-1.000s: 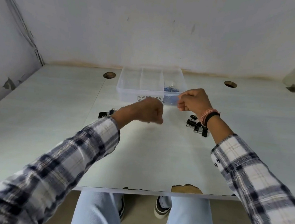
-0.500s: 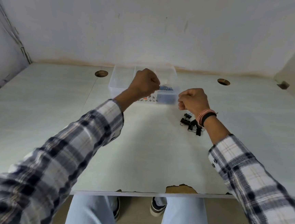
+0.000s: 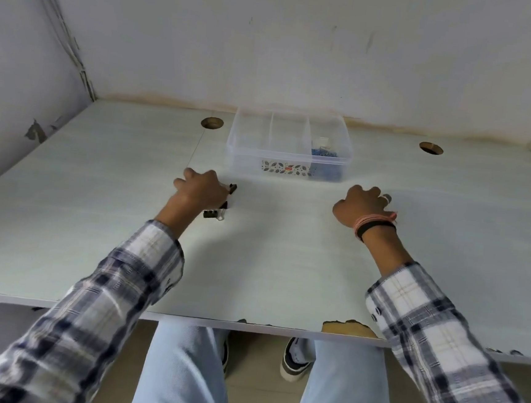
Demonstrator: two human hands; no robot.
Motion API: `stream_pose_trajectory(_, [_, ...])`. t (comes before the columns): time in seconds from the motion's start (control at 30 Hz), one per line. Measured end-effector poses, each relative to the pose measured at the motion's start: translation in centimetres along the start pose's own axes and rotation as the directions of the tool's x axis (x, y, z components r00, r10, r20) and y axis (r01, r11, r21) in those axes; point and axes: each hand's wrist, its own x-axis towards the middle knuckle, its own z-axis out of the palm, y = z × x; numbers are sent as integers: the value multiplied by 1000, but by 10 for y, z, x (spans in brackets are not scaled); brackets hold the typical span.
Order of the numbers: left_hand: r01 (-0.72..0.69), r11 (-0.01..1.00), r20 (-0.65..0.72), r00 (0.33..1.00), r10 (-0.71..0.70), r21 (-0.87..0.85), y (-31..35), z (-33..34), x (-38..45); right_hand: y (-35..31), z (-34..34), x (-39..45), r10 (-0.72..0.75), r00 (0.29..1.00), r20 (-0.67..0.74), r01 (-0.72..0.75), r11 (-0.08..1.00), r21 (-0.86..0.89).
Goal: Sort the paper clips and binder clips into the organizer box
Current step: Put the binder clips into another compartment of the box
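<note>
my left hand [image 3: 199,190] sits knuckles-up on the table [image 3: 284,267] over a few black binder clips [image 3: 215,213], fingers curled down onto them; whether they pinch one i cannot tell. my right hand [image 3: 361,206] rests on the table to the right, fingers bent under, and what they cover is hidden. the clear organizer box [image 3: 290,145] stands beyond both hands near the wall, with blue paper clips [image 3: 324,153] in its right compartment.

A pale desk [image 3: 284,267] with two cable holes [image 3: 212,122] against a wall [image 3: 271,41].
</note>
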Motion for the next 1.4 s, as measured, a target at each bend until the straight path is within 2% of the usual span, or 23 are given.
stream_pose_trajectory(0.07, [-34,999,-8,999,34,-8,10,12,-7,-14,6,-8,-60,996,70,56,997,56])
stream_pose_trajectory(0.13, [-115,991,4,993,115,-62,24,22,-13,-31,12,-18,-185,977,106,169,976,141])
stream_pose_trajectory(0.2, [-216,970,37,974,222,-112,36,29,-20,-43,17,-27,-333,939,90,303,921,244])
stream_pose_trajectory(0.3, [-326,927,63,938,342,-185,41,25,-27,-46,11,-38,-432,900,57,382,845,375])
stream_pose_trajectory(0.4, [-388,910,95,910,404,-147,31,8,-29,-28,-1,-30,-451,892,-23,441,858,263])
stream_pose_trajectory(0.5, [-408,912,229,884,409,-55,24,3,-35,-12,-8,-19,-424,897,122,416,905,85])
stream_pose_trajectory(0.6, [-457,886,205,863,463,-75,34,15,-41,-20,4,-20,-493,845,206,478,870,123])
stream_pose_trajectory(0.7, [-432,883,128,880,457,-183,42,19,-42,-35,22,-18,-583,795,166,573,812,107])
stream_pose_trajectory(0.83, [-348,886,101,914,394,-306,36,18,-30,-40,20,-17,-637,759,132,629,771,100])
stream_pose_trajectory(0.97, [-262,840,80,938,338,-475,28,21,-23,-31,17,-22,-605,790,105,556,777,296])
stream_pose_trajectory(1.17, [-153,682,87,948,305,-715,16,17,-17,-19,20,-18,-511,859,34,447,780,439])
stream_pose_trajectory(1.27, [-108,586,96,947,306,-803,12,11,-16,-14,15,-18,-489,871,43,375,719,585])
stream_pose_trajectory(1.33, [-36,456,125,940,317,-889,11,6,-17,-12,10,-19,-451,890,62,240,579,779])
stream_pose_trajectory(1.37, [30,347,148,936,319,-937,11,4,-19,-12,9,-19,-433,900,58,197,521,831])
stream_pose_trajectory(1.4, [113,215,176,935,307,-970,13,4,-19,-13,9,-18,-410,911,38,197,515,834])
